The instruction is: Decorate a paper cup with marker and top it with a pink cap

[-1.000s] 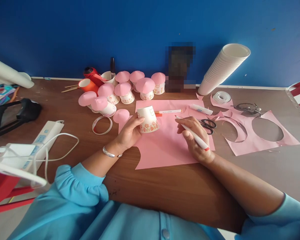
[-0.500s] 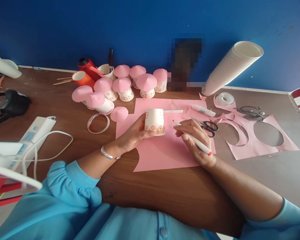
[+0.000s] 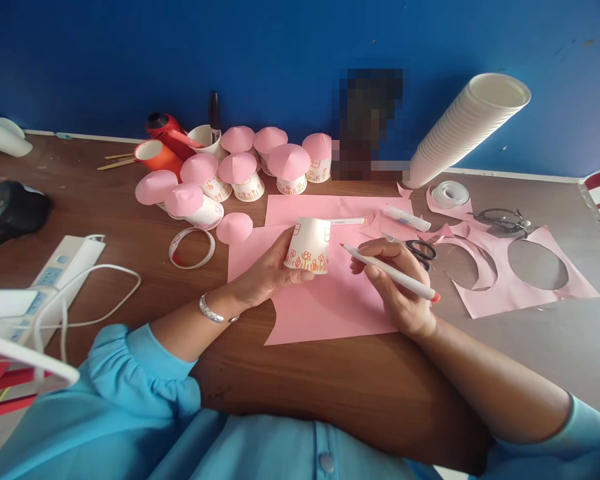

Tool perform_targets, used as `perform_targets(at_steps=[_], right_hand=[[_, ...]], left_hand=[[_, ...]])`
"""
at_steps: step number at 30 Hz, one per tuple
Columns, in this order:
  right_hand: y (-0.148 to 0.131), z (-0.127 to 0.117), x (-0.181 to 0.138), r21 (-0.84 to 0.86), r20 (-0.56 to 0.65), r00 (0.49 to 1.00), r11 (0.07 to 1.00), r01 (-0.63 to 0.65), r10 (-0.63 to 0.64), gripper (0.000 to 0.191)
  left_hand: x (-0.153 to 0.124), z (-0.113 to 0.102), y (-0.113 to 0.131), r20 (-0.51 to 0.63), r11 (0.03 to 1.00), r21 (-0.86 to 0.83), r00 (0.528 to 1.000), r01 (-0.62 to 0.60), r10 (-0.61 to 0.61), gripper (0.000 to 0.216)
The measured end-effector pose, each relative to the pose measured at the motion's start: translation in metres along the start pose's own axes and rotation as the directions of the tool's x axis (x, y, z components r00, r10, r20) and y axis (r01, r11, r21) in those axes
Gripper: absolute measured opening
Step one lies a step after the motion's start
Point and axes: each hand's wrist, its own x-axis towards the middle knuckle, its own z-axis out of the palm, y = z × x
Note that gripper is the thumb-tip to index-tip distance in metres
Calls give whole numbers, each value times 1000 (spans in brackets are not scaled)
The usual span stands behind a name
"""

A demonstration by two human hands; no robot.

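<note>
My left hand (image 3: 273, 270) is closed round a white paper cup (image 3: 307, 245), held upside down above the pink paper (image 3: 325, 307). Orange-red flowers and grass run along the cup's rim, and parts of drawn windows show on its sides. In my right hand (image 3: 397, 283) is a white marker (image 3: 393, 272) with a red end. Its tip points at the cup but stands a little apart from it. Another white marker (image 3: 347, 221) lies on the paper behind the cup. Black-handled scissors (image 3: 421, 250) lie partly hidden behind my right hand.
Several decorated cups with pink cone roofs (image 3: 289, 161) stand at the back, beside an orange cup (image 3: 155, 157). A tall stack of paper cups (image 3: 465, 130) leans by the wall. Pink offcuts (image 3: 500, 293), a tape roll (image 3: 192, 248) and a power strip (image 3: 63, 280) lie around.
The cup has tilted and turned slightly in my left hand, so more of the right-hand window shows. My right hand has brought the marker's tip a little to the left, nearer the cup.
</note>
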Motion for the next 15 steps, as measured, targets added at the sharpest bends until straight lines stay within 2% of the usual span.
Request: perform_targets(at_steps=[3, 8, 15], right_hand=[[-6, 1, -2, 4, 9, 999, 999, 45, -45, 9], [-13, 2, -5, 12, 91, 991, 996, 94, -95, 17], [-12, 1, -5, -58, 32, 989, 988, 146, -144, 20]], left_hand=[[0, 1, 2, -15, 1000, 25, 1000, 14, -14, 71], [0, 5, 5, -50, 997, 80, 999, 19, -15, 72], [2, 3, 4, -40, 998, 60, 999, 13, -11, 70]])
